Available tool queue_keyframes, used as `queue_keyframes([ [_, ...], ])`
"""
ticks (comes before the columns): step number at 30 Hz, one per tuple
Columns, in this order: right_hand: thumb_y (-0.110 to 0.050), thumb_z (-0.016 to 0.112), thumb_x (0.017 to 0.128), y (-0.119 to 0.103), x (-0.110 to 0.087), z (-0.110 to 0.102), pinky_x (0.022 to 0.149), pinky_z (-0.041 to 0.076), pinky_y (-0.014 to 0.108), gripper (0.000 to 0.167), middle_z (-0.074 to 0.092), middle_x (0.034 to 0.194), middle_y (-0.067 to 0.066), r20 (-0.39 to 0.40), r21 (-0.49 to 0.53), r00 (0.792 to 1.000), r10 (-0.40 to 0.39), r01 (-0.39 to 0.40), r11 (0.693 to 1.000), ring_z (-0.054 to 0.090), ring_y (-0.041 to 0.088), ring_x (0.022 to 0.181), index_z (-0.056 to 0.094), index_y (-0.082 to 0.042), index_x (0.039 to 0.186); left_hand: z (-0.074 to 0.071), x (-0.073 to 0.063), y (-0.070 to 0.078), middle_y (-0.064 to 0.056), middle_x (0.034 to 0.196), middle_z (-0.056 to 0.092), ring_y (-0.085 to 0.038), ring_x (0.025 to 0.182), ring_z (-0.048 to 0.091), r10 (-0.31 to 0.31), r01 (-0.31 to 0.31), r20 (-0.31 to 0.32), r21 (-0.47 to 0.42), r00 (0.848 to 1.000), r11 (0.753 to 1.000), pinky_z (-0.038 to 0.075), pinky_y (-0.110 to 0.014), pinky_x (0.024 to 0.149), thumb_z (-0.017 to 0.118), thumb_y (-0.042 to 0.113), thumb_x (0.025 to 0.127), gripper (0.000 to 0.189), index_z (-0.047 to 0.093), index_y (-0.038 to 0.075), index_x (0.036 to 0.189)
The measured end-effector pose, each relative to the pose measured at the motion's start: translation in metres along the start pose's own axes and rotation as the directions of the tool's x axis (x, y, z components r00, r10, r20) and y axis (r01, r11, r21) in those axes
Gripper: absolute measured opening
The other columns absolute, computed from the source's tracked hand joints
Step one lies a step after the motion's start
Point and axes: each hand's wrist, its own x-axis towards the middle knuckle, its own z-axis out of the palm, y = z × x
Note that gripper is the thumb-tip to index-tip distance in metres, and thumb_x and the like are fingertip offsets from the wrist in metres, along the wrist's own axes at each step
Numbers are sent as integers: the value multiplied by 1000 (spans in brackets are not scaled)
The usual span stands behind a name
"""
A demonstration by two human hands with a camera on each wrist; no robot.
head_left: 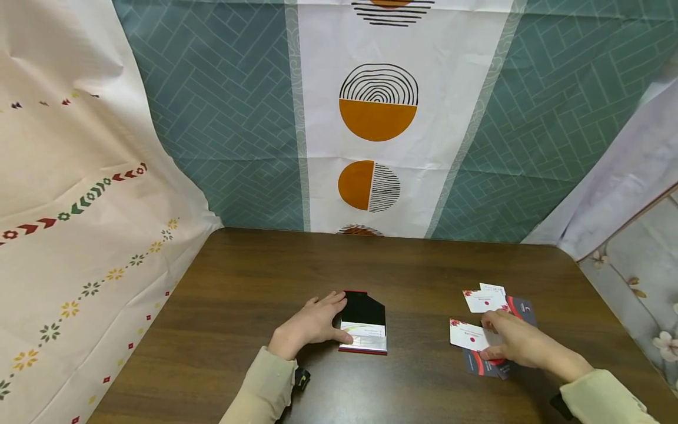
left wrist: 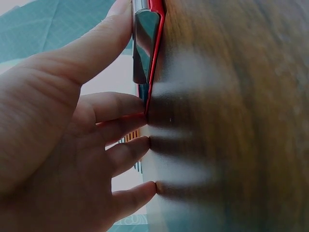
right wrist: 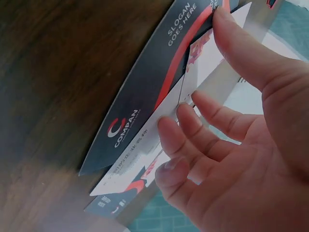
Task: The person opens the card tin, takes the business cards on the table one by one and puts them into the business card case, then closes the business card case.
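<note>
A card case (head_left: 364, 343) with a red edge and a raised black lid (head_left: 364, 308) lies on the table, white cards (head_left: 362, 329) inside it. My left hand (head_left: 312, 325) rests at its left side, thumb over the near left part and index finger at the lid. Its other fingers stand spread with tips on the table in the left wrist view. To the right, my right hand (head_left: 516, 341) touches loose business cards with thumb and fingertips apart. Among them are a white card (head_left: 467, 334) with red flowers and a dark card (right wrist: 140, 101) with a red curve.
Behind those, another white card (head_left: 483, 301) overlaps more cards. The brown wooden table (head_left: 254, 265) ends at a hanging patterned cloth (head_left: 233, 147) at the back. A cream cloth (head_left: 79, 265) hangs along the left edge.
</note>
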Motion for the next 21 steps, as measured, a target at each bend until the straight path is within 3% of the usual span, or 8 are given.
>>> queue_keyframes([
  [7,-40,90,63,2,1,-1,67,44,31,52,49,84,-4,18,8,1000,-3,3,1000,44,11,76,55,-12,90,1,0,0,-8,156,33,-26,146,23,-1,1,0,3,1000,1000,20,-53,114,76,50,81,87,44,4,147],
  [16,-37,89,65,-1,4,-6,50,32,24,53,45,68,-6,90,51,996,22,-26,998,38,6,59,50,-15,92,1,0,0,-7,156,33,-26,146,23,-5,5,2,5,1000,1000,20,-52,114,76,49,81,87,43,5,147],
  [21,-28,87,72,-1,5,-10,50,35,25,40,47,68,-8,96,42,995,13,-17,999,41,5,58,54,-15,92,1,0,0,-8,156,33,-26,146,23,-5,5,3,5,1000,1000,20,-52,114,76,50,81,87,43,5,148],
])
